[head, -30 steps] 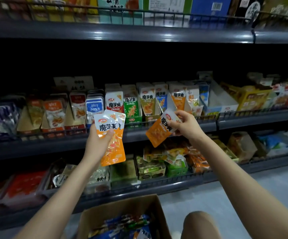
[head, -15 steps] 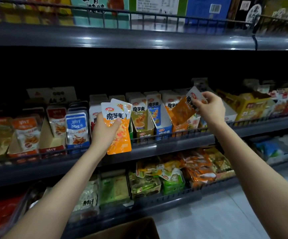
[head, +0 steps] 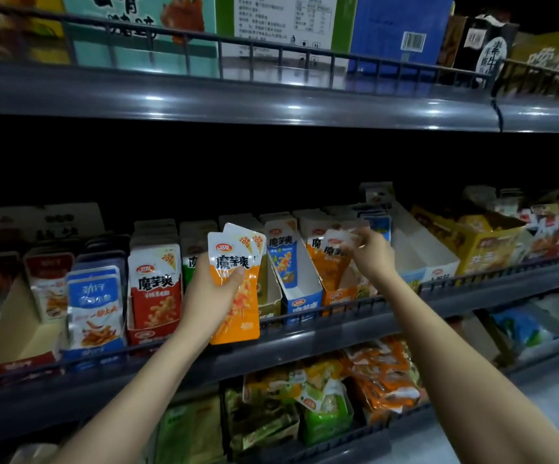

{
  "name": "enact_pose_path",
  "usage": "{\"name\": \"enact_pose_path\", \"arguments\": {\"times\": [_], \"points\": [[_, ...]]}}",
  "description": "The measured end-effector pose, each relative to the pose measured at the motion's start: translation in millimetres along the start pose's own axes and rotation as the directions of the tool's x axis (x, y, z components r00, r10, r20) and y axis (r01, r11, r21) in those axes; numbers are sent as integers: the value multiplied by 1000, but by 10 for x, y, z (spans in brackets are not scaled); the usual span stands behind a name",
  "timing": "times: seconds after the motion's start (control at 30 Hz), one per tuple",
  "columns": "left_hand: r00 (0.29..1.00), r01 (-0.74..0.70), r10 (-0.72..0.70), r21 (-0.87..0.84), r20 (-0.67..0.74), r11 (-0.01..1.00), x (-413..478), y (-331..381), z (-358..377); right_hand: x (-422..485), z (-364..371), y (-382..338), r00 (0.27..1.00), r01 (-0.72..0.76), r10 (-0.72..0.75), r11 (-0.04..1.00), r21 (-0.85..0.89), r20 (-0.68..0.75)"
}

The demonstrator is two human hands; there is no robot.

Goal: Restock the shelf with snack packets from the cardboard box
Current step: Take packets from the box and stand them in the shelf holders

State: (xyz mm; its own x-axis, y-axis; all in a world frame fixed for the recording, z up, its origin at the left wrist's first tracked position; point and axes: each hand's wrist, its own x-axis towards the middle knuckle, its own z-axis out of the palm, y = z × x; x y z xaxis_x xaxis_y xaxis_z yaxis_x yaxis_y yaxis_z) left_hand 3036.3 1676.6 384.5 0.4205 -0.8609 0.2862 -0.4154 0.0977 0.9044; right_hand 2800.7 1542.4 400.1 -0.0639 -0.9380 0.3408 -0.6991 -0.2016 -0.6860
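Observation:
My left hand (head: 209, 298) grips two orange-and-white snack packets (head: 237, 283), fanned and upright, in front of the middle shelf (head: 304, 343). My right hand (head: 370, 254) pinches the white top of another orange packet (head: 333, 262), which stands in the orange display carton (head: 338, 298) on that shelf. The cardboard box is out of view.
Rows of display cartons fill the middle shelf: blue packets (head: 94, 303), red packets (head: 155, 289), a blue carton (head: 299, 294) and an open white carton (head: 422, 256). A low wire rail (head: 355, 308) fronts the shelf. Loose packets lie on the lower shelf (head: 331, 393); large boxes stand above (head: 284, 25).
My right hand has lowered its orange packet into the orange carton on the shelf. My left hand has stayed put with its two packets. The view has tilted up and the cardboard box has left the frame.

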Motion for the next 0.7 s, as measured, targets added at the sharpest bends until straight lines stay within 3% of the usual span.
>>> {"name": "enact_pose_path", "arguments": {"times": [0.63, 0.7], "points": [[999, -31, 32, -61, 15, 998, 1, 40, 171, 129, 345, 137, 997, 72, -75, 950, 302, -2], [999, -34, 35, -37, 14, 999, -11, 51, 176, 86, 317, 120, 995, 98, -85, 955, 281, -59]]}}
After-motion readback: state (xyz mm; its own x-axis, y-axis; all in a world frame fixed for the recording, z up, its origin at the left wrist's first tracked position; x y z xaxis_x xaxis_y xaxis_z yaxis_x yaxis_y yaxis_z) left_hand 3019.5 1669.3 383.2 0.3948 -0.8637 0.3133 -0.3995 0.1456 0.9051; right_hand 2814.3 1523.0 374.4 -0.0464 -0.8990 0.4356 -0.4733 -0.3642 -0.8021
